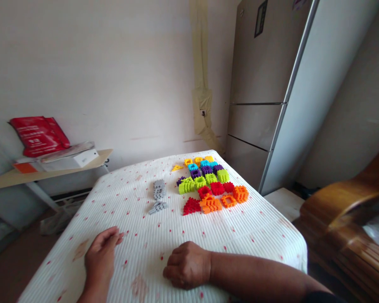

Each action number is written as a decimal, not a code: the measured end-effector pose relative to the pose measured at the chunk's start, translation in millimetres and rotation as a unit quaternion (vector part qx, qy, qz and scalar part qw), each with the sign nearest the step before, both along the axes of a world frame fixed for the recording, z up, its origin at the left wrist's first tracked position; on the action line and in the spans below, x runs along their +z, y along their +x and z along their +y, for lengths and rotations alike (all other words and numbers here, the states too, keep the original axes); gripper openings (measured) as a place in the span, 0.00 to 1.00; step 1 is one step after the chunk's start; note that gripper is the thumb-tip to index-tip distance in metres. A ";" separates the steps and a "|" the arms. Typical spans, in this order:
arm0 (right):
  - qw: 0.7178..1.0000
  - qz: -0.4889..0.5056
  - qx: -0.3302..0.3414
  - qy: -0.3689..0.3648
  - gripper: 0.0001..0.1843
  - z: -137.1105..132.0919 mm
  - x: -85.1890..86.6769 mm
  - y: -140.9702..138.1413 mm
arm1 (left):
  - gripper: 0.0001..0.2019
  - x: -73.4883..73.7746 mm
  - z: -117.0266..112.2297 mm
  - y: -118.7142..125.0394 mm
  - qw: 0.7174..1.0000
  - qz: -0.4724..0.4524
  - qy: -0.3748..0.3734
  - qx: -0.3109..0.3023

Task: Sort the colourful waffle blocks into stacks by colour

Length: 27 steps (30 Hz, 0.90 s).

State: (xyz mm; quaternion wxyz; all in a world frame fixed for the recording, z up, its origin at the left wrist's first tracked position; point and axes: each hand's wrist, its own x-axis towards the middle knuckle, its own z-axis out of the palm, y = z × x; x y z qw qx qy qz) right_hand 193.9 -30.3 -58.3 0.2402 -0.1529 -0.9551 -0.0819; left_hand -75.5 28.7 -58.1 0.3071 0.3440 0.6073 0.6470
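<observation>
My left hand [101,252] is over the near left of the table, loosely bent with its fingers partly extended; nothing shows in it. Resting on the cloth at the near middle, my right hand [188,265] is closed in a fist, and no object sticks out of it. Beyond both hands lie grey interlocking blocks [159,189] and a flatter grey piece [158,207]. Right of these, rows of toy blocks are sorted by colour: orange [211,204], red [192,206], lime green [187,185], purple [206,170], blue [192,167] and yellow [198,160]. Neither hand touches any block.
A white ribbed cloth with red dots covers the table [139,244]. A side table [104,155] at left bears red packages [38,135] and a white box [85,157]. The refrigerator [255,84] stands behind at right, with carved wooden furniture [347,189] nearer.
</observation>
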 end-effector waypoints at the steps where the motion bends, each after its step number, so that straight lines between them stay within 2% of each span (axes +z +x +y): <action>1: 1.000 0.002 0.000 0.001 0.07 0.0 0.1 -0.3 | 0.20 0.7 -0.4 0.7 1.000 0.004 -0.003 0.002; 12: 1.000 -0.016 -0.003 -0.016 0.06 -1.1 4.6 -1.9 | 0.20 -0.1 2.6 -2.6 0.994 0.073 -0.063 -0.046; 18: 0.999 -0.017 0.003 -0.032 0.05 0.1 7.3 -6.0 | 0.19 3.6 7.2 -5.4 0.995 0.046 -0.061 -0.072; 22: 0.999 -0.006 0.024 -0.042 0.04 3.7 6.8 -12.7 | 0.18 6.2 17.9 -8.2 0.995 0.041 -0.058 -0.065; 27: 0.998 -0.008 0.035 -0.047 0.05 9.2 1.2 -22.3 | 0.17 9.4 42.7 -10.0 0.990 0.125 -0.056 -0.043</action>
